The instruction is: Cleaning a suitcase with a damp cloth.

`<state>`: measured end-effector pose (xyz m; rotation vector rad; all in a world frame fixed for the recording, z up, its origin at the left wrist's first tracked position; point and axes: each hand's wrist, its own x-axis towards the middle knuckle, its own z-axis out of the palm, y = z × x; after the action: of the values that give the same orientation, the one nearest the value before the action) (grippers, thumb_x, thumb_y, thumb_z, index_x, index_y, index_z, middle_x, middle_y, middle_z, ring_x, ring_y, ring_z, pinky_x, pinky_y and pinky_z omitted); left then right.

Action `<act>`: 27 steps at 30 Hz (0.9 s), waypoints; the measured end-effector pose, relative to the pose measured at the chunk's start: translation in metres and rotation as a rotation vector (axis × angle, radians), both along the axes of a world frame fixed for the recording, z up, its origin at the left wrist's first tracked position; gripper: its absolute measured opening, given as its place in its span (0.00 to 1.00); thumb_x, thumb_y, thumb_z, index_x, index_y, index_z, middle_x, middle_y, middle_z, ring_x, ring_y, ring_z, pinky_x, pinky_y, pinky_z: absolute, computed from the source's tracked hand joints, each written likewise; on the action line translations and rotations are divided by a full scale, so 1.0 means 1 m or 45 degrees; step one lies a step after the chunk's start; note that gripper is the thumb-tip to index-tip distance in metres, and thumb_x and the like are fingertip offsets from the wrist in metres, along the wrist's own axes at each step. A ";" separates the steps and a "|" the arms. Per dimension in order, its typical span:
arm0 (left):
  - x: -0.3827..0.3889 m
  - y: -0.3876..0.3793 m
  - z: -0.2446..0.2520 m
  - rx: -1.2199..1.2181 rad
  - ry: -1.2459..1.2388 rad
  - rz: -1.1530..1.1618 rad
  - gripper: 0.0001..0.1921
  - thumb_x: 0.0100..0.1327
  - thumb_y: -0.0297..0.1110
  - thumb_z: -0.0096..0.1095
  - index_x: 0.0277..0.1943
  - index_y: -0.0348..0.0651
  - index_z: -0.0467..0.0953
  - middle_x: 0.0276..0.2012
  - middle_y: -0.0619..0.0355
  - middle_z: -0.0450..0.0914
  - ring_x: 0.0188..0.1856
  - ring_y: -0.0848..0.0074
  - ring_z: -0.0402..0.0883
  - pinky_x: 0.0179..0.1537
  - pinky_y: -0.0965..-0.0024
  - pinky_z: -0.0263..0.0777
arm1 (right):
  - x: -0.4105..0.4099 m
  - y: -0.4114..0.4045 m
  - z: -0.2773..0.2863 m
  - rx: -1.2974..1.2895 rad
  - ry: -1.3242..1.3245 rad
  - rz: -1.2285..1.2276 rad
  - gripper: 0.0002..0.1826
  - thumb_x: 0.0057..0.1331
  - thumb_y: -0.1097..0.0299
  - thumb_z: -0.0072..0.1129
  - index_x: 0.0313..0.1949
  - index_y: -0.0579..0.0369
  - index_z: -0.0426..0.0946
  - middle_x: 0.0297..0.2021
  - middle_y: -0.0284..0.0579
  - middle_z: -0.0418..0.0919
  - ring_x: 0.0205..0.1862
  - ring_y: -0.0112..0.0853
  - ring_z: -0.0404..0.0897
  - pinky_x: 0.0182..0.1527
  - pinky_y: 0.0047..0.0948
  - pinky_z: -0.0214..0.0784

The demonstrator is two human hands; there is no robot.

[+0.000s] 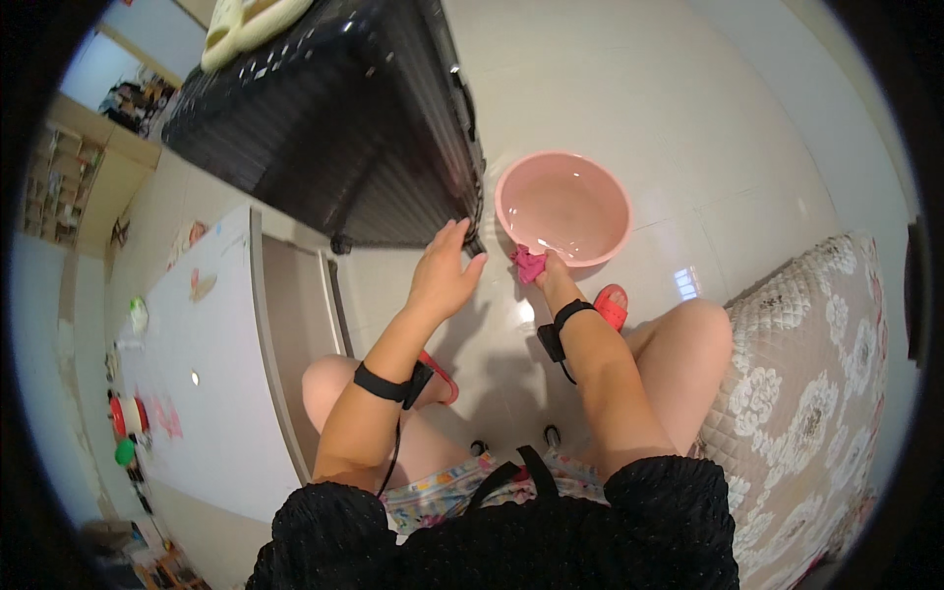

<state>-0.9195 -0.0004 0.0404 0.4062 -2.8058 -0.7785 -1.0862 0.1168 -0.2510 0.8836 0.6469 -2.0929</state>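
Observation:
A bunched pink cloth (529, 264) is gripped in my right hand (553, 271), at the near rim of a round pink plastic basin (621, 237). Water (564, 203) lies in the basin, which stands on the tiled floor. My left hand (442, 276) holds nothing, its thumb apart from the fingers. It appears in front of the lower corner of a glossy black ribbed suitcase (324, 125); whether the fingertips touch it I cannot tell.
A pale yellow object (254, 29) rests on the suitcase. To the left is a white-topped table (214, 354) with pink stains. A quilted floral cover (796, 398) lies at the right. Red slippers (611, 306) are on my feet, and black straps with devices (383, 383) circle both forearms.

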 end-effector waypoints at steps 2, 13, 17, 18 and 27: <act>-0.019 0.002 0.001 0.046 -0.049 -0.077 0.30 0.66 0.39 0.63 0.66 0.33 0.66 0.65 0.37 0.70 0.67 0.49 0.68 0.66 0.58 0.62 | -0.032 0.017 -0.002 -0.013 -0.003 0.016 0.23 0.78 0.62 0.29 0.67 0.60 0.54 0.64 0.61 0.65 0.60 0.58 0.73 0.55 0.76 0.66; -0.107 -0.010 0.033 0.142 -0.532 0.003 0.44 0.65 0.44 0.62 0.77 0.43 0.45 0.60 0.40 0.76 0.64 0.46 0.71 0.65 0.26 0.46 | -0.076 0.018 0.001 -0.014 0.041 -0.012 0.25 0.78 0.63 0.27 0.68 0.66 0.52 0.65 0.66 0.63 0.63 0.60 0.70 0.60 0.70 0.66; -0.144 -0.037 0.022 0.316 -0.394 0.070 0.50 0.67 0.50 0.59 0.77 0.43 0.30 0.56 0.32 0.77 0.60 0.39 0.74 0.57 0.12 0.40 | -0.106 0.006 -0.006 0.013 0.144 0.103 0.26 0.78 0.62 0.26 0.68 0.68 0.51 0.65 0.66 0.63 0.63 0.59 0.70 0.63 0.66 0.65; -0.149 -0.034 0.039 0.224 -0.572 0.132 0.52 0.67 0.50 0.58 0.76 0.39 0.26 0.56 0.29 0.76 0.59 0.39 0.75 0.59 0.18 0.47 | -0.106 -0.003 -0.005 0.095 0.082 0.211 0.29 0.78 0.53 0.21 0.58 0.67 0.62 0.51 0.59 0.76 0.47 0.49 0.80 0.43 0.55 0.73; -0.215 -0.063 0.008 0.489 -0.148 0.095 0.47 0.67 0.39 0.62 0.74 0.26 0.36 0.62 0.25 0.68 0.66 0.44 0.70 0.67 0.56 0.61 | -0.135 -0.021 -0.025 -0.076 -0.037 0.094 0.25 0.78 0.62 0.30 0.64 0.72 0.50 0.57 0.71 0.69 0.53 0.64 0.77 0.55 0.63 0.75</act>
<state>-1.1343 -0.0630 0.0481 0.6307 -2.7185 -1.3199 -1.2207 0.0960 -0.2761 0.8425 0.5905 -2.0193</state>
